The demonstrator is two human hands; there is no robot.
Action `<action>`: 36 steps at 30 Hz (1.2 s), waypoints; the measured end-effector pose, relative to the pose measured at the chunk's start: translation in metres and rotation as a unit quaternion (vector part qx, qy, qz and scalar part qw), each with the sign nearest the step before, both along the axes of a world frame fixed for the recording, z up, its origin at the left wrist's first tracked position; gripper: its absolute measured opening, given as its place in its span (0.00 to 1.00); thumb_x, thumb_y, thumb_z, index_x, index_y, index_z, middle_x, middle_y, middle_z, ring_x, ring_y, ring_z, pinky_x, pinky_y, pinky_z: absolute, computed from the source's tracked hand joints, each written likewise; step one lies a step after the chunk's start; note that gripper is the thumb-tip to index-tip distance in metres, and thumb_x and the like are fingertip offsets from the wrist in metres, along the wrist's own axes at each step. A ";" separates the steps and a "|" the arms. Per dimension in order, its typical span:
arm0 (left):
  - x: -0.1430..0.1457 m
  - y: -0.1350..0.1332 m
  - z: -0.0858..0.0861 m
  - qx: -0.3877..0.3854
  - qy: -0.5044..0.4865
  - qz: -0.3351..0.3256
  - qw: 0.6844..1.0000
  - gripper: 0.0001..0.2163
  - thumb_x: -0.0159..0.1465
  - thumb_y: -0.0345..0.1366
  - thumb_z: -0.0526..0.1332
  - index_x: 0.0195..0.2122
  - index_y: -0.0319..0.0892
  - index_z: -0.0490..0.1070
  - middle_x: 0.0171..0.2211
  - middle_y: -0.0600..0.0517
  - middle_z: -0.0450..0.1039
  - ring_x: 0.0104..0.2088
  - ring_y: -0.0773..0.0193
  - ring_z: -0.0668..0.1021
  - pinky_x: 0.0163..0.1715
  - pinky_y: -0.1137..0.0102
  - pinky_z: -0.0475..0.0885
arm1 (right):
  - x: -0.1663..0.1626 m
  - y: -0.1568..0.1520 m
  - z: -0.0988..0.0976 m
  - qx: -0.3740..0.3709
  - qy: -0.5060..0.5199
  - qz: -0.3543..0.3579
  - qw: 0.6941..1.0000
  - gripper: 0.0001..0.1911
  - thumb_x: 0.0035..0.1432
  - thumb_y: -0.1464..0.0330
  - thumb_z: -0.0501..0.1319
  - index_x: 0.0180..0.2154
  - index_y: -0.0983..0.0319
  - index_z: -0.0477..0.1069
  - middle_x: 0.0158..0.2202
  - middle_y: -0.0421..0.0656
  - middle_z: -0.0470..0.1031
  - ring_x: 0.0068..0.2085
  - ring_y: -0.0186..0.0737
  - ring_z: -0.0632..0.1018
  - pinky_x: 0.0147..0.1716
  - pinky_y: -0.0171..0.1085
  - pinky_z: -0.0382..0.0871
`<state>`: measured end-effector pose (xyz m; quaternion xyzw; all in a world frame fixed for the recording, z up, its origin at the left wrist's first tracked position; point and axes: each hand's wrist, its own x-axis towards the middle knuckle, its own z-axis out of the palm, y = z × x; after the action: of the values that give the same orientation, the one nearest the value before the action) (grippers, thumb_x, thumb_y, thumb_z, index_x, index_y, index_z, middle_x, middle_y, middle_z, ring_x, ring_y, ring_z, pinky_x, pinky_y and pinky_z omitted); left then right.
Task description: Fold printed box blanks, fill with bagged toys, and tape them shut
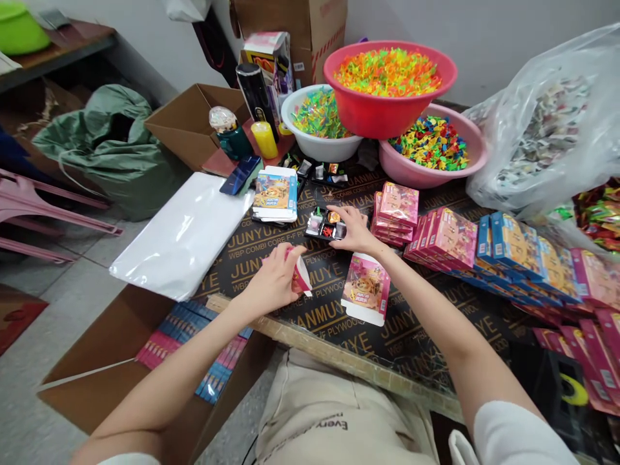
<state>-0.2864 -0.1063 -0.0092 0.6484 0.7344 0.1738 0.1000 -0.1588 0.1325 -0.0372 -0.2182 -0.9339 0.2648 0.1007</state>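
My left hand [274, 279] is closed round a small pink carton [300, 276], held just above the plywood table [416, 336]. My right hand [352, 227] reaches forward, its fingers pinching the near edge of a black plastic tray [323, 226] filled with small coloured toys. A flat pink carton [366, 288] with a cartoon print lies on the table just below my right wrist. A stack of flat blue and white cartons [275, 194] sits to the left of the tray.
Piles of pink [443, 237] and blue boxes [513, 248] run along the right. Three basins [390, 106] of coloured plastic pieces stand at the back, beside a large clear bag [547, 123]. A cardboard box [116, 374] with packed boxes sits low left, a white sheet [181, 236] above it.
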 end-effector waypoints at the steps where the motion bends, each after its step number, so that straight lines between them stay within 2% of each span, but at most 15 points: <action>1: -0.001 0.000 -0.002 0.028 -0.020 0.001 0.999 0.46 0.49 0.27 0.67 0.67 0.45 0.45 0.58 0.39 0.58 0.58 0.43 0.68 0.54 0.49 0.71 | 0.014 -0.007 0.007 -0.003 0.008 0.009 1.000 0.47 0.44 0.64 0.69 0.66 0.54 0.58 0.57 0.50 0.65 0.57 0.58 0.65 0.56 0.51 0.56; 4: 0.001 0.000 -0.011 0.084 -0.068 0.016 0.994 0.54 0.48 0.34 0.73 0.69 0.45 0.37 0.62 0.37 0.58 0.61 0.42 0.67 0.60 0.48 0.66 | 0.054 -0.026 0.026 -0.002 0.020 0.023 1.000 0.46 0.45 0.63 0.68 0.66 0.51 0.56 0.57 0.49 0.65 0.58 0.59 0.65 0.56 0.53 0.55; 8: 0.023 0.004 -0.023 0.076 -0.107 0.022 0.991 0.55 0.48 0.43 0.76 0.70 0.47 0.41 0.63 0.38 0.59 0.62 0.41 0.68 0.61 0.47 0.63 | 0.104 -0.049 0.035 0.007 0.019 0.021 1.000 0.46 0.46 0.61 0.68 0.66 0.51 0.56 0.59 0.50 0.63 0.60 0.59 0.65 0.58 0.55 0.55; 14: 0.073 0.017 -0.033 0.031 -0.118 -0.098 0.988 0.53 0.49 0.48 0.74 0.71 0.45 0.46 0.62 0.37 0.60 0.61 0.41 0.67 0.59 0.48 0.63 | 0.172 -0.088 0.037 0.017 -0.021 0.020 0.999 0.43 0.47 0.62 0.68 0.65 0.54 0.59 0.60 0.52 0.64 0.61 0.58 0.65 0.59 0.54 0.54; 19: 0.119 0.026 -0.034 0.010 -0.108 -0.232 0.967 0.46 0.51 0.42 0.70 0.70 0.42 0.51 0.62 0.36 0.61 0.61 0.40 0.66 0.60 0.49 0.61 | 0.224 -0.112 0.038 -0.014 -0.046 0.021 0.999 0.45 0.48 0.64 0.68 0.67 0.53 0.57 0.61 0.53 0.64 0.62 0.57 0.65 0.61 0.58 0.52; 21: 0.137 0.029 -0.034 0.022 -0.101 -0.244 0.964 0.45 0.51 0.40 0.68 0.69 0.41 0.52 0.62 0.36 0.61 0.61 0.40 0.66 0.60 0.48 0.60 | 0.244 -0.119 0.032 -0.042 -0.006 -0.022 0.999 0.46 0.48 0.60 0.71 0.67 0.53 0.57 0.64 0.53 0.61 0.64 0.59 0.63 0.63 0.59 0.52; 22: 0.145 0.030 -0.033 0.031 -0.101 -0.237 0.966 0.45 0.51 0.39 0.68 0.70 0.41 0.52 0.61 0.36 0.62 0.60 0.41 0.67 0.60 0.48 0.60 | 0.253 -0.122 0.027 -0.065 0.031 -0.065 0.995 0.46 0.49 0.57 0.71 0.67 0.53 0.57 0.66 0.53 0.58 0.65 0.59 0.62 0.63 0.58 0.53; 24: 0.161 0.032 -0.033 0.046 -0.103 -0.217 0.970 0.45 0.51 0.40 0.67 0.70 0.42 0.51 0.61 0.37 0.62 0.59 0.41 0.67 0.59 0.49 0.62 | 0.266 -0.131 0.015 -0.129 0.128 -0.194 0.964 0.42 0.54 0.52 0.67 0.67 0.54 0.58 0.66 0.53 0.58 0.63 0.55 0.67 0.59 0.53 0.63; 26: 0.176 0.033 -0.033 0.059 -0.102 -0.202 0.972 0.45 0.51 0.41 0.66 0.70 0.42 0.51 0.60 0.37 0.62 0.59 0.41 0.68 0.57 0.51 0.64 | 0.274 -0.141 0.002 -0.185 0.215 -0.325 0.902 0.33 0.61 0.54 0.62 0.64 0.54 0.63 0.58 0.51 0.68 0.52 0.47 0.76 0.51 0.47 0.71; 28: 0.191 0.033 -0.032 0.067 -0.091 -0.196 0.974 0.44 0.51 0.41 0.66 0.69 0.40 0.52 0.60 0.36 0.63 0.58 0.40 0.68 0.56 0.51 0.65 | 0.276 -0.153 -0.008 -0.203 0.268 -0.412 0.847 0.25 0.61 0.57 0.62 0.58 0.56 0.72 0.48 0.48 0.73 0.43 0.42 0.77 0.45 0.42 0.74; 29: 0.197 0.032 -0.032 0.071 -0.084 -0.196 0.974 0.43 0.52 0.40 0.66 0.69 0.39 0.53 0.60 0.35 0.63 0.58 0.40 0.69 0.55 0.50 0.65 | 0.276 -0.159 -0.011 -0.203 0.285 -0.435 0.830 0.22 0.60 0.58 0.63 0.55 0.56 0.75 0.45 0.47 0.74 0.42 0.41 0.77 0.43 0.41 0.74; 31: 0.209 0.032 -0.032 0.074 -0.071 -0.205 0.973 0.41 0.53 0.39 0.65 0.68 0.37 0.55 0.59 0.34 0.65 0.57 0.39 0.70 0.55 0.48 0.65 | 0.275 -0.169 -0.012 -0.216 0.303 -0.425 0.825 0.17 0.59 0.59 0.64 0.48 0.56 0.80 0.42 0.46 0.76 0.42 0.40 0.77 0.43 0.40 0.73; 34: 0.219 0.035 -0.029 0.074 -0.096 -0.223 0.967 0.41 0.53 0.38 0.65 0.68 0.37 0.56 0.58 0.33 0.66 0.56 0.38 0.71 0.55 0.46 0.65 | 0.279 -0.173 -0.008 -0.282 0.308 -0.352 0.838 0.14 0.59 0.56 0.64 0.38 0.56 0.83 0.41 0.45 0.78 0.44 0.41 0.77 0.48 0.41 0.71; 35: 0.222 0.038 -0.028 0.072 -0.129 -0.228 0.962 0.41 0.53 0.39 0.65 0.68 0.39 0.56 0.59 0.34 0.65 0.56 0.38 0.71 0.56 0.45 0.65 | 0.282 -0.172 -0.007 -0.303 0.321 -0.356 0.824 0.14 0.59 0.54 0.65 0.38 0.56 0.83 0.42 0.44 0.79 0.46 0.42 0.77 0.50 0.41 0.70; 36: 0.224 0.040 -0.026 0.063 -0.176 -0.235 0.954 0.41 0.53 0.39 0.66 0.69 0.41 0.56 0.60 0.36 0.65 0.58 0.39 0.70 0.57 0.46 0.65 | 0.285 -0.170 -0.006 -0.326 0.345 -0.376 0.796 0.16 0.57 0.53 0.65 0.39 0.55 0.83 0.44 0.44 0.79 0.47 0.42 0.77 0.51 0.41 0.69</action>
<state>-0.0629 -0.0660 -0.0353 0.7666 0.5197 0.3029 0.2247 0.1261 -0.0377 -0.0432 -0.4664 -0.5400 0.5523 0.4310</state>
